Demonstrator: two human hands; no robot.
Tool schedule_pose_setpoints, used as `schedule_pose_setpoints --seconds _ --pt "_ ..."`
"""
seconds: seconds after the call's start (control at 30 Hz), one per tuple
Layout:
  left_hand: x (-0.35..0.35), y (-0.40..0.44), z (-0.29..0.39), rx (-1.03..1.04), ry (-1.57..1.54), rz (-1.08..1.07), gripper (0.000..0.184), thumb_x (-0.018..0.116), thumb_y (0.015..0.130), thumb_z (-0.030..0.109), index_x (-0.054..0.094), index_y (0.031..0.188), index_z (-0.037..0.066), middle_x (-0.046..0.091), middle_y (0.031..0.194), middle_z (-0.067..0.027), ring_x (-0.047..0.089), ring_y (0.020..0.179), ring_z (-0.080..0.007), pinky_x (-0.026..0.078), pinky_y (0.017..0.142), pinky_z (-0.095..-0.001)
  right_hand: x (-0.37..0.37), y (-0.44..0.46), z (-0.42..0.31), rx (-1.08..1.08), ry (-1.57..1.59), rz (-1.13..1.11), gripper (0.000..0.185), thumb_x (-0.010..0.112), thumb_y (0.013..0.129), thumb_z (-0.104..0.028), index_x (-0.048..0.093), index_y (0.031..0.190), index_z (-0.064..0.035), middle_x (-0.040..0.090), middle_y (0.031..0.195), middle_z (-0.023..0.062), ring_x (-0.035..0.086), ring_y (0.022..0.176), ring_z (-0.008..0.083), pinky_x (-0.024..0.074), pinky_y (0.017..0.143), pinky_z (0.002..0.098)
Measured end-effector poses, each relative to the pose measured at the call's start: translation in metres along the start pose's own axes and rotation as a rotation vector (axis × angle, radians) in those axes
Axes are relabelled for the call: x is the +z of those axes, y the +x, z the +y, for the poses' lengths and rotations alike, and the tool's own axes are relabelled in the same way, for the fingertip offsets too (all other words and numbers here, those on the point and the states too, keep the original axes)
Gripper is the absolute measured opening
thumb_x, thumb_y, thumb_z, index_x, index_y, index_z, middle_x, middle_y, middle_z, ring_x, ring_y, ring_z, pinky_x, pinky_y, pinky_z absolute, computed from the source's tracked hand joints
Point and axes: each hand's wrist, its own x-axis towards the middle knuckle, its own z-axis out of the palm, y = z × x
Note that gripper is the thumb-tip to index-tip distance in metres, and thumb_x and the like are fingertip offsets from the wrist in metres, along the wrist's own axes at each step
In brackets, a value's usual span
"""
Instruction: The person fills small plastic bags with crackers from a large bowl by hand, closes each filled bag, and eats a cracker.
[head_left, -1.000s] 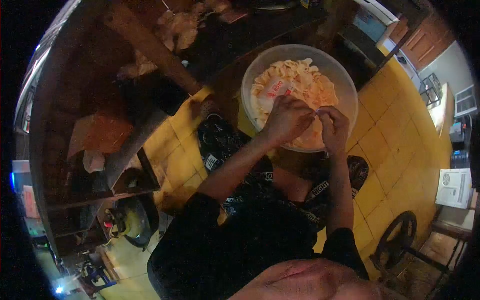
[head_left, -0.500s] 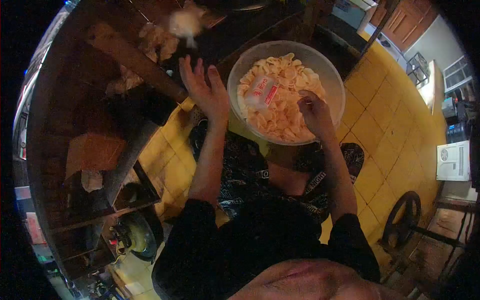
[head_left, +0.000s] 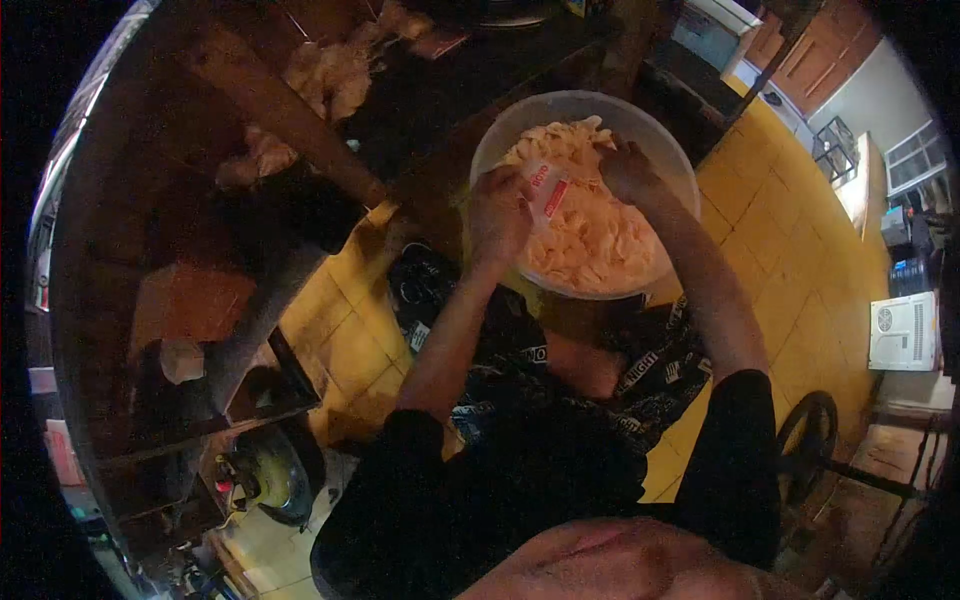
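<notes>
A large translucent tub point(head_left: 688, 175) full of pale, curled crackers point(head_left: 590, 250) stands in front of my knees. On the crackers' left side lies a small clear plastic bag point(head_left: 547, 192) with red print. My left hand point(head_left: 502, 215) is closed on that bag's left edge, over the tub's left rim. At the far right of the heap, my right hand point(head_left: 632, 175) has its fingers curled down on the crackers; its fingertips are partly hidden.
A dark wooden rack point(head_left: 280, 110) on the left holds filled plastic bags point(head_left: 335, 75) and a cardboard box point(head_left: 190, 300). Yellow floor tiles point(head_left: 770, 270) extend to the right. A black wheel point(head_left: 806, 440) stands low on the right, below a white appliance point(head_left: 902, 332).
My left hand has come from open, left of the tub, to the printed bag. A blurred pale thing in the air beyond it is gone. My right hand has moved farther into the tub.
</notes>
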Motion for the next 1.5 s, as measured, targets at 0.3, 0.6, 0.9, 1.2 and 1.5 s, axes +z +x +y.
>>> schedule_pose_setpoints --seconds 0.3,0.6,0.9,1.2,1.5 --pt "-0.001 0.001 0.000 0.004 0.027 -0.135 0.017 0.059 0.072 -0.006 0.061 0.081 0.008 0.064 0.100 -0.0078 0.058 0.103 -0.0316 0.047 0.089 -0.0414 0.002 -0.016 -0.004 0.238 0.416 0.115 0.016 0.060 0.087 -0.010 0.067 0.097 -0.0002 0.070 0.098 0.0166 0.068 0.087 0.0327 0.0562 0.077 0.0428" --pt "0.011 -0.003 -0.005 0.094 0.348 -0.284 0.017 0.063 0.075 0.006 0.065 0.089 0.016 0.063 0.097 -0.0067 0.062 0.096 -0.0275 0.042 0.092 -0.0412 -0.202 -0.089 -0.061 0.147 1.459 0.947 0.010 0.070 0.086 -0.009 0.068 0.092 -0.0018 0.072 0.093 0.0122 0.070 0.084 0.0294 0.0561 0.080 0.0390" --pt "0.009 0.002 -0.008 0.103 0.224 -0.221 0.014 0.068 0.083 0.013 0.073 0.096 0.016 0.066 0.107 -0.0055 0.067 0.092 -0.0267 0.051 0.084 -0.0396 -0.262 -0.115 -0.082 -0.386 1.876 1.253 0.006 0.072 0.085 -0.010 0.069 0.082 -0.0055 0.067 0.089 0.0109 0.067 0.079 0.0278 0.0580 0.064 0.0332" --pt "0.005 0.003 -0.002 0.058 0.027 -0.089 0.016 0.065 0.087 0.011 0.074 0.101 0.011 0.067 0.103 -0.0088 0.067 0.093 -0.0273 0.054 0.082 -0.0376 -0.214 -0.106 -0.086 -0.250 1.839 1.217 0.028 0.071 0.085 -0.007 0.066 0.112 -0.0037 0.068 0.104 0.0134 0.067 0.088 0.0251 0.0560 0.075 0.0345" --pt "0.000 0.006 0.007 -0.003 -0.050 -0.092 0.016 0.068 0.086 0.013 0.075 0.100 0.011 0.067 0.102 -0.0091 0.067 0.093 -0.0265 0.054 0.081 -0.0385 -0.098 -0.053 -0.081 0.603 1.286 0.328 0.058 0.071 0.082 -0.024 0.051 0.135 -0.0083 0.066 0.116 0.0168 0.067 0.101 0.0307 0.0537 0.085 0.0420"
